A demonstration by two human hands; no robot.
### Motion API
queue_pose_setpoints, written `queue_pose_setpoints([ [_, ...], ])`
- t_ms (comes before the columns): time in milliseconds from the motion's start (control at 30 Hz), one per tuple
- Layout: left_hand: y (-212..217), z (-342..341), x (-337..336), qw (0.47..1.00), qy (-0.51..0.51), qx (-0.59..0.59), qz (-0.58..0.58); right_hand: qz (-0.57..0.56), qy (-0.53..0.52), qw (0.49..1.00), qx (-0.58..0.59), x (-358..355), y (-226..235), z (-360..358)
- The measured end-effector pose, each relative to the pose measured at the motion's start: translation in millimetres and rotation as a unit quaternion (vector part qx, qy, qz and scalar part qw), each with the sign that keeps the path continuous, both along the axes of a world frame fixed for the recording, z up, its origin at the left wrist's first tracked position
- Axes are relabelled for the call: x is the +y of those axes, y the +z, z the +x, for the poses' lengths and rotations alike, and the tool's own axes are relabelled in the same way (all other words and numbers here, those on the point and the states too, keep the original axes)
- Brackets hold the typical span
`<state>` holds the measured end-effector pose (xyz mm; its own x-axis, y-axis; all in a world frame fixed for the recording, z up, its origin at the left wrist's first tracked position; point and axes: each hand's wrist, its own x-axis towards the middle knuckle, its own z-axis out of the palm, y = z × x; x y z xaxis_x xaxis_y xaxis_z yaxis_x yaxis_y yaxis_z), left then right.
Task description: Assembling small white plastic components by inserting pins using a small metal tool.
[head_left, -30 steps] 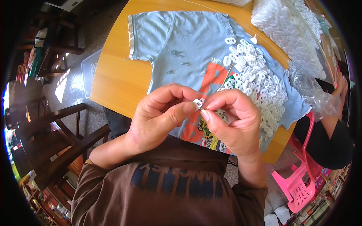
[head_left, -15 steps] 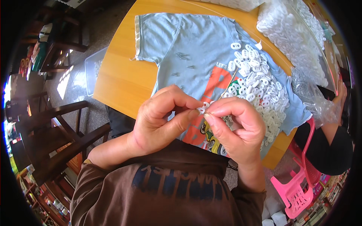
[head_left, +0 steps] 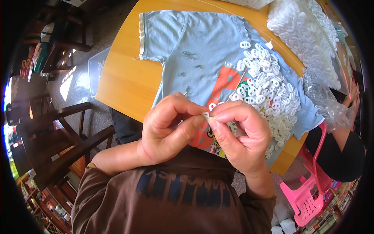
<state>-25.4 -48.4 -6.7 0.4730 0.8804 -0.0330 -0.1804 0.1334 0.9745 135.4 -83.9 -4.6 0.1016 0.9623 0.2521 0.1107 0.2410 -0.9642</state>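
Observation:
My left hand (head_left: 168, 126) and my right hand (head_left: 244, 134) meet over the lower part of a light blue T-shirt (head_left: 212, 35) spread on the table. Between my left thumb and forefinger is a small white oval plastic piece (head_left: 205, 115) with a hole. My right thumb and forefinger pinch together at its right side; whether they grip the same piece or something tiny at it, I cannot make out. Just beyond my fingertips lies another white piece (head_left: 212, 106). A heap of two-holed white oval pieces (head_left: 272, 87) covers the shirt's right side. Several small metal springs (head_left: 187, 54) lie on its left.
The yellow wooden table (head_left: 120, 70) has a curved left edge. A large clear bag of white pieces (head_left: 300, 39) stands at the far right, beside a clear bag of metal springs (head_left: 315, 89). Another person's arm (head_left: 344, 132) shows near a pink plastic chair (head_left: 306, 195). Dark wooden chairs (head_left: 70, 144) stand left.
The white piece between my fingertips has turned and is more covered by my fingers. Both hands have shifted very slightly; the view has moved a little.

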Motion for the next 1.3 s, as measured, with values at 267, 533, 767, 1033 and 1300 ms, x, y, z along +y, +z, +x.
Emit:
queue_pose_setpoints([
  [267,-1.9,1.1,6.0,0.996,0.008,0.075,0.046,-0.056,-0.012,0.997,0.056,-1.6,-2.5,1.1],
  [533,-10.7,2.2,-2.1,0.998,-0.021,-0.028,-0.048,-0.096,0.042,0.994,0.038,-2.2,-5.7,9.0],
  [767,-6.6,5.5,1.0,0.991,-0.018,-0.08,-0.11,-0.097,0.009,0.989,0.108,0.4,-2.8,8.0],
  [1033,-3.5,6.5,1.0,0.991,-0.012,-0.064,-0.12,-0.068,0.03,0.997,0.028,3.2,0.8,9.3],
  [1300,1.9,15.3,1.0,0.986,-0.027,-0.088,-0.142,-0.031,-0.033,0.998,-0.052,-2.2,17.0,17.4],
])
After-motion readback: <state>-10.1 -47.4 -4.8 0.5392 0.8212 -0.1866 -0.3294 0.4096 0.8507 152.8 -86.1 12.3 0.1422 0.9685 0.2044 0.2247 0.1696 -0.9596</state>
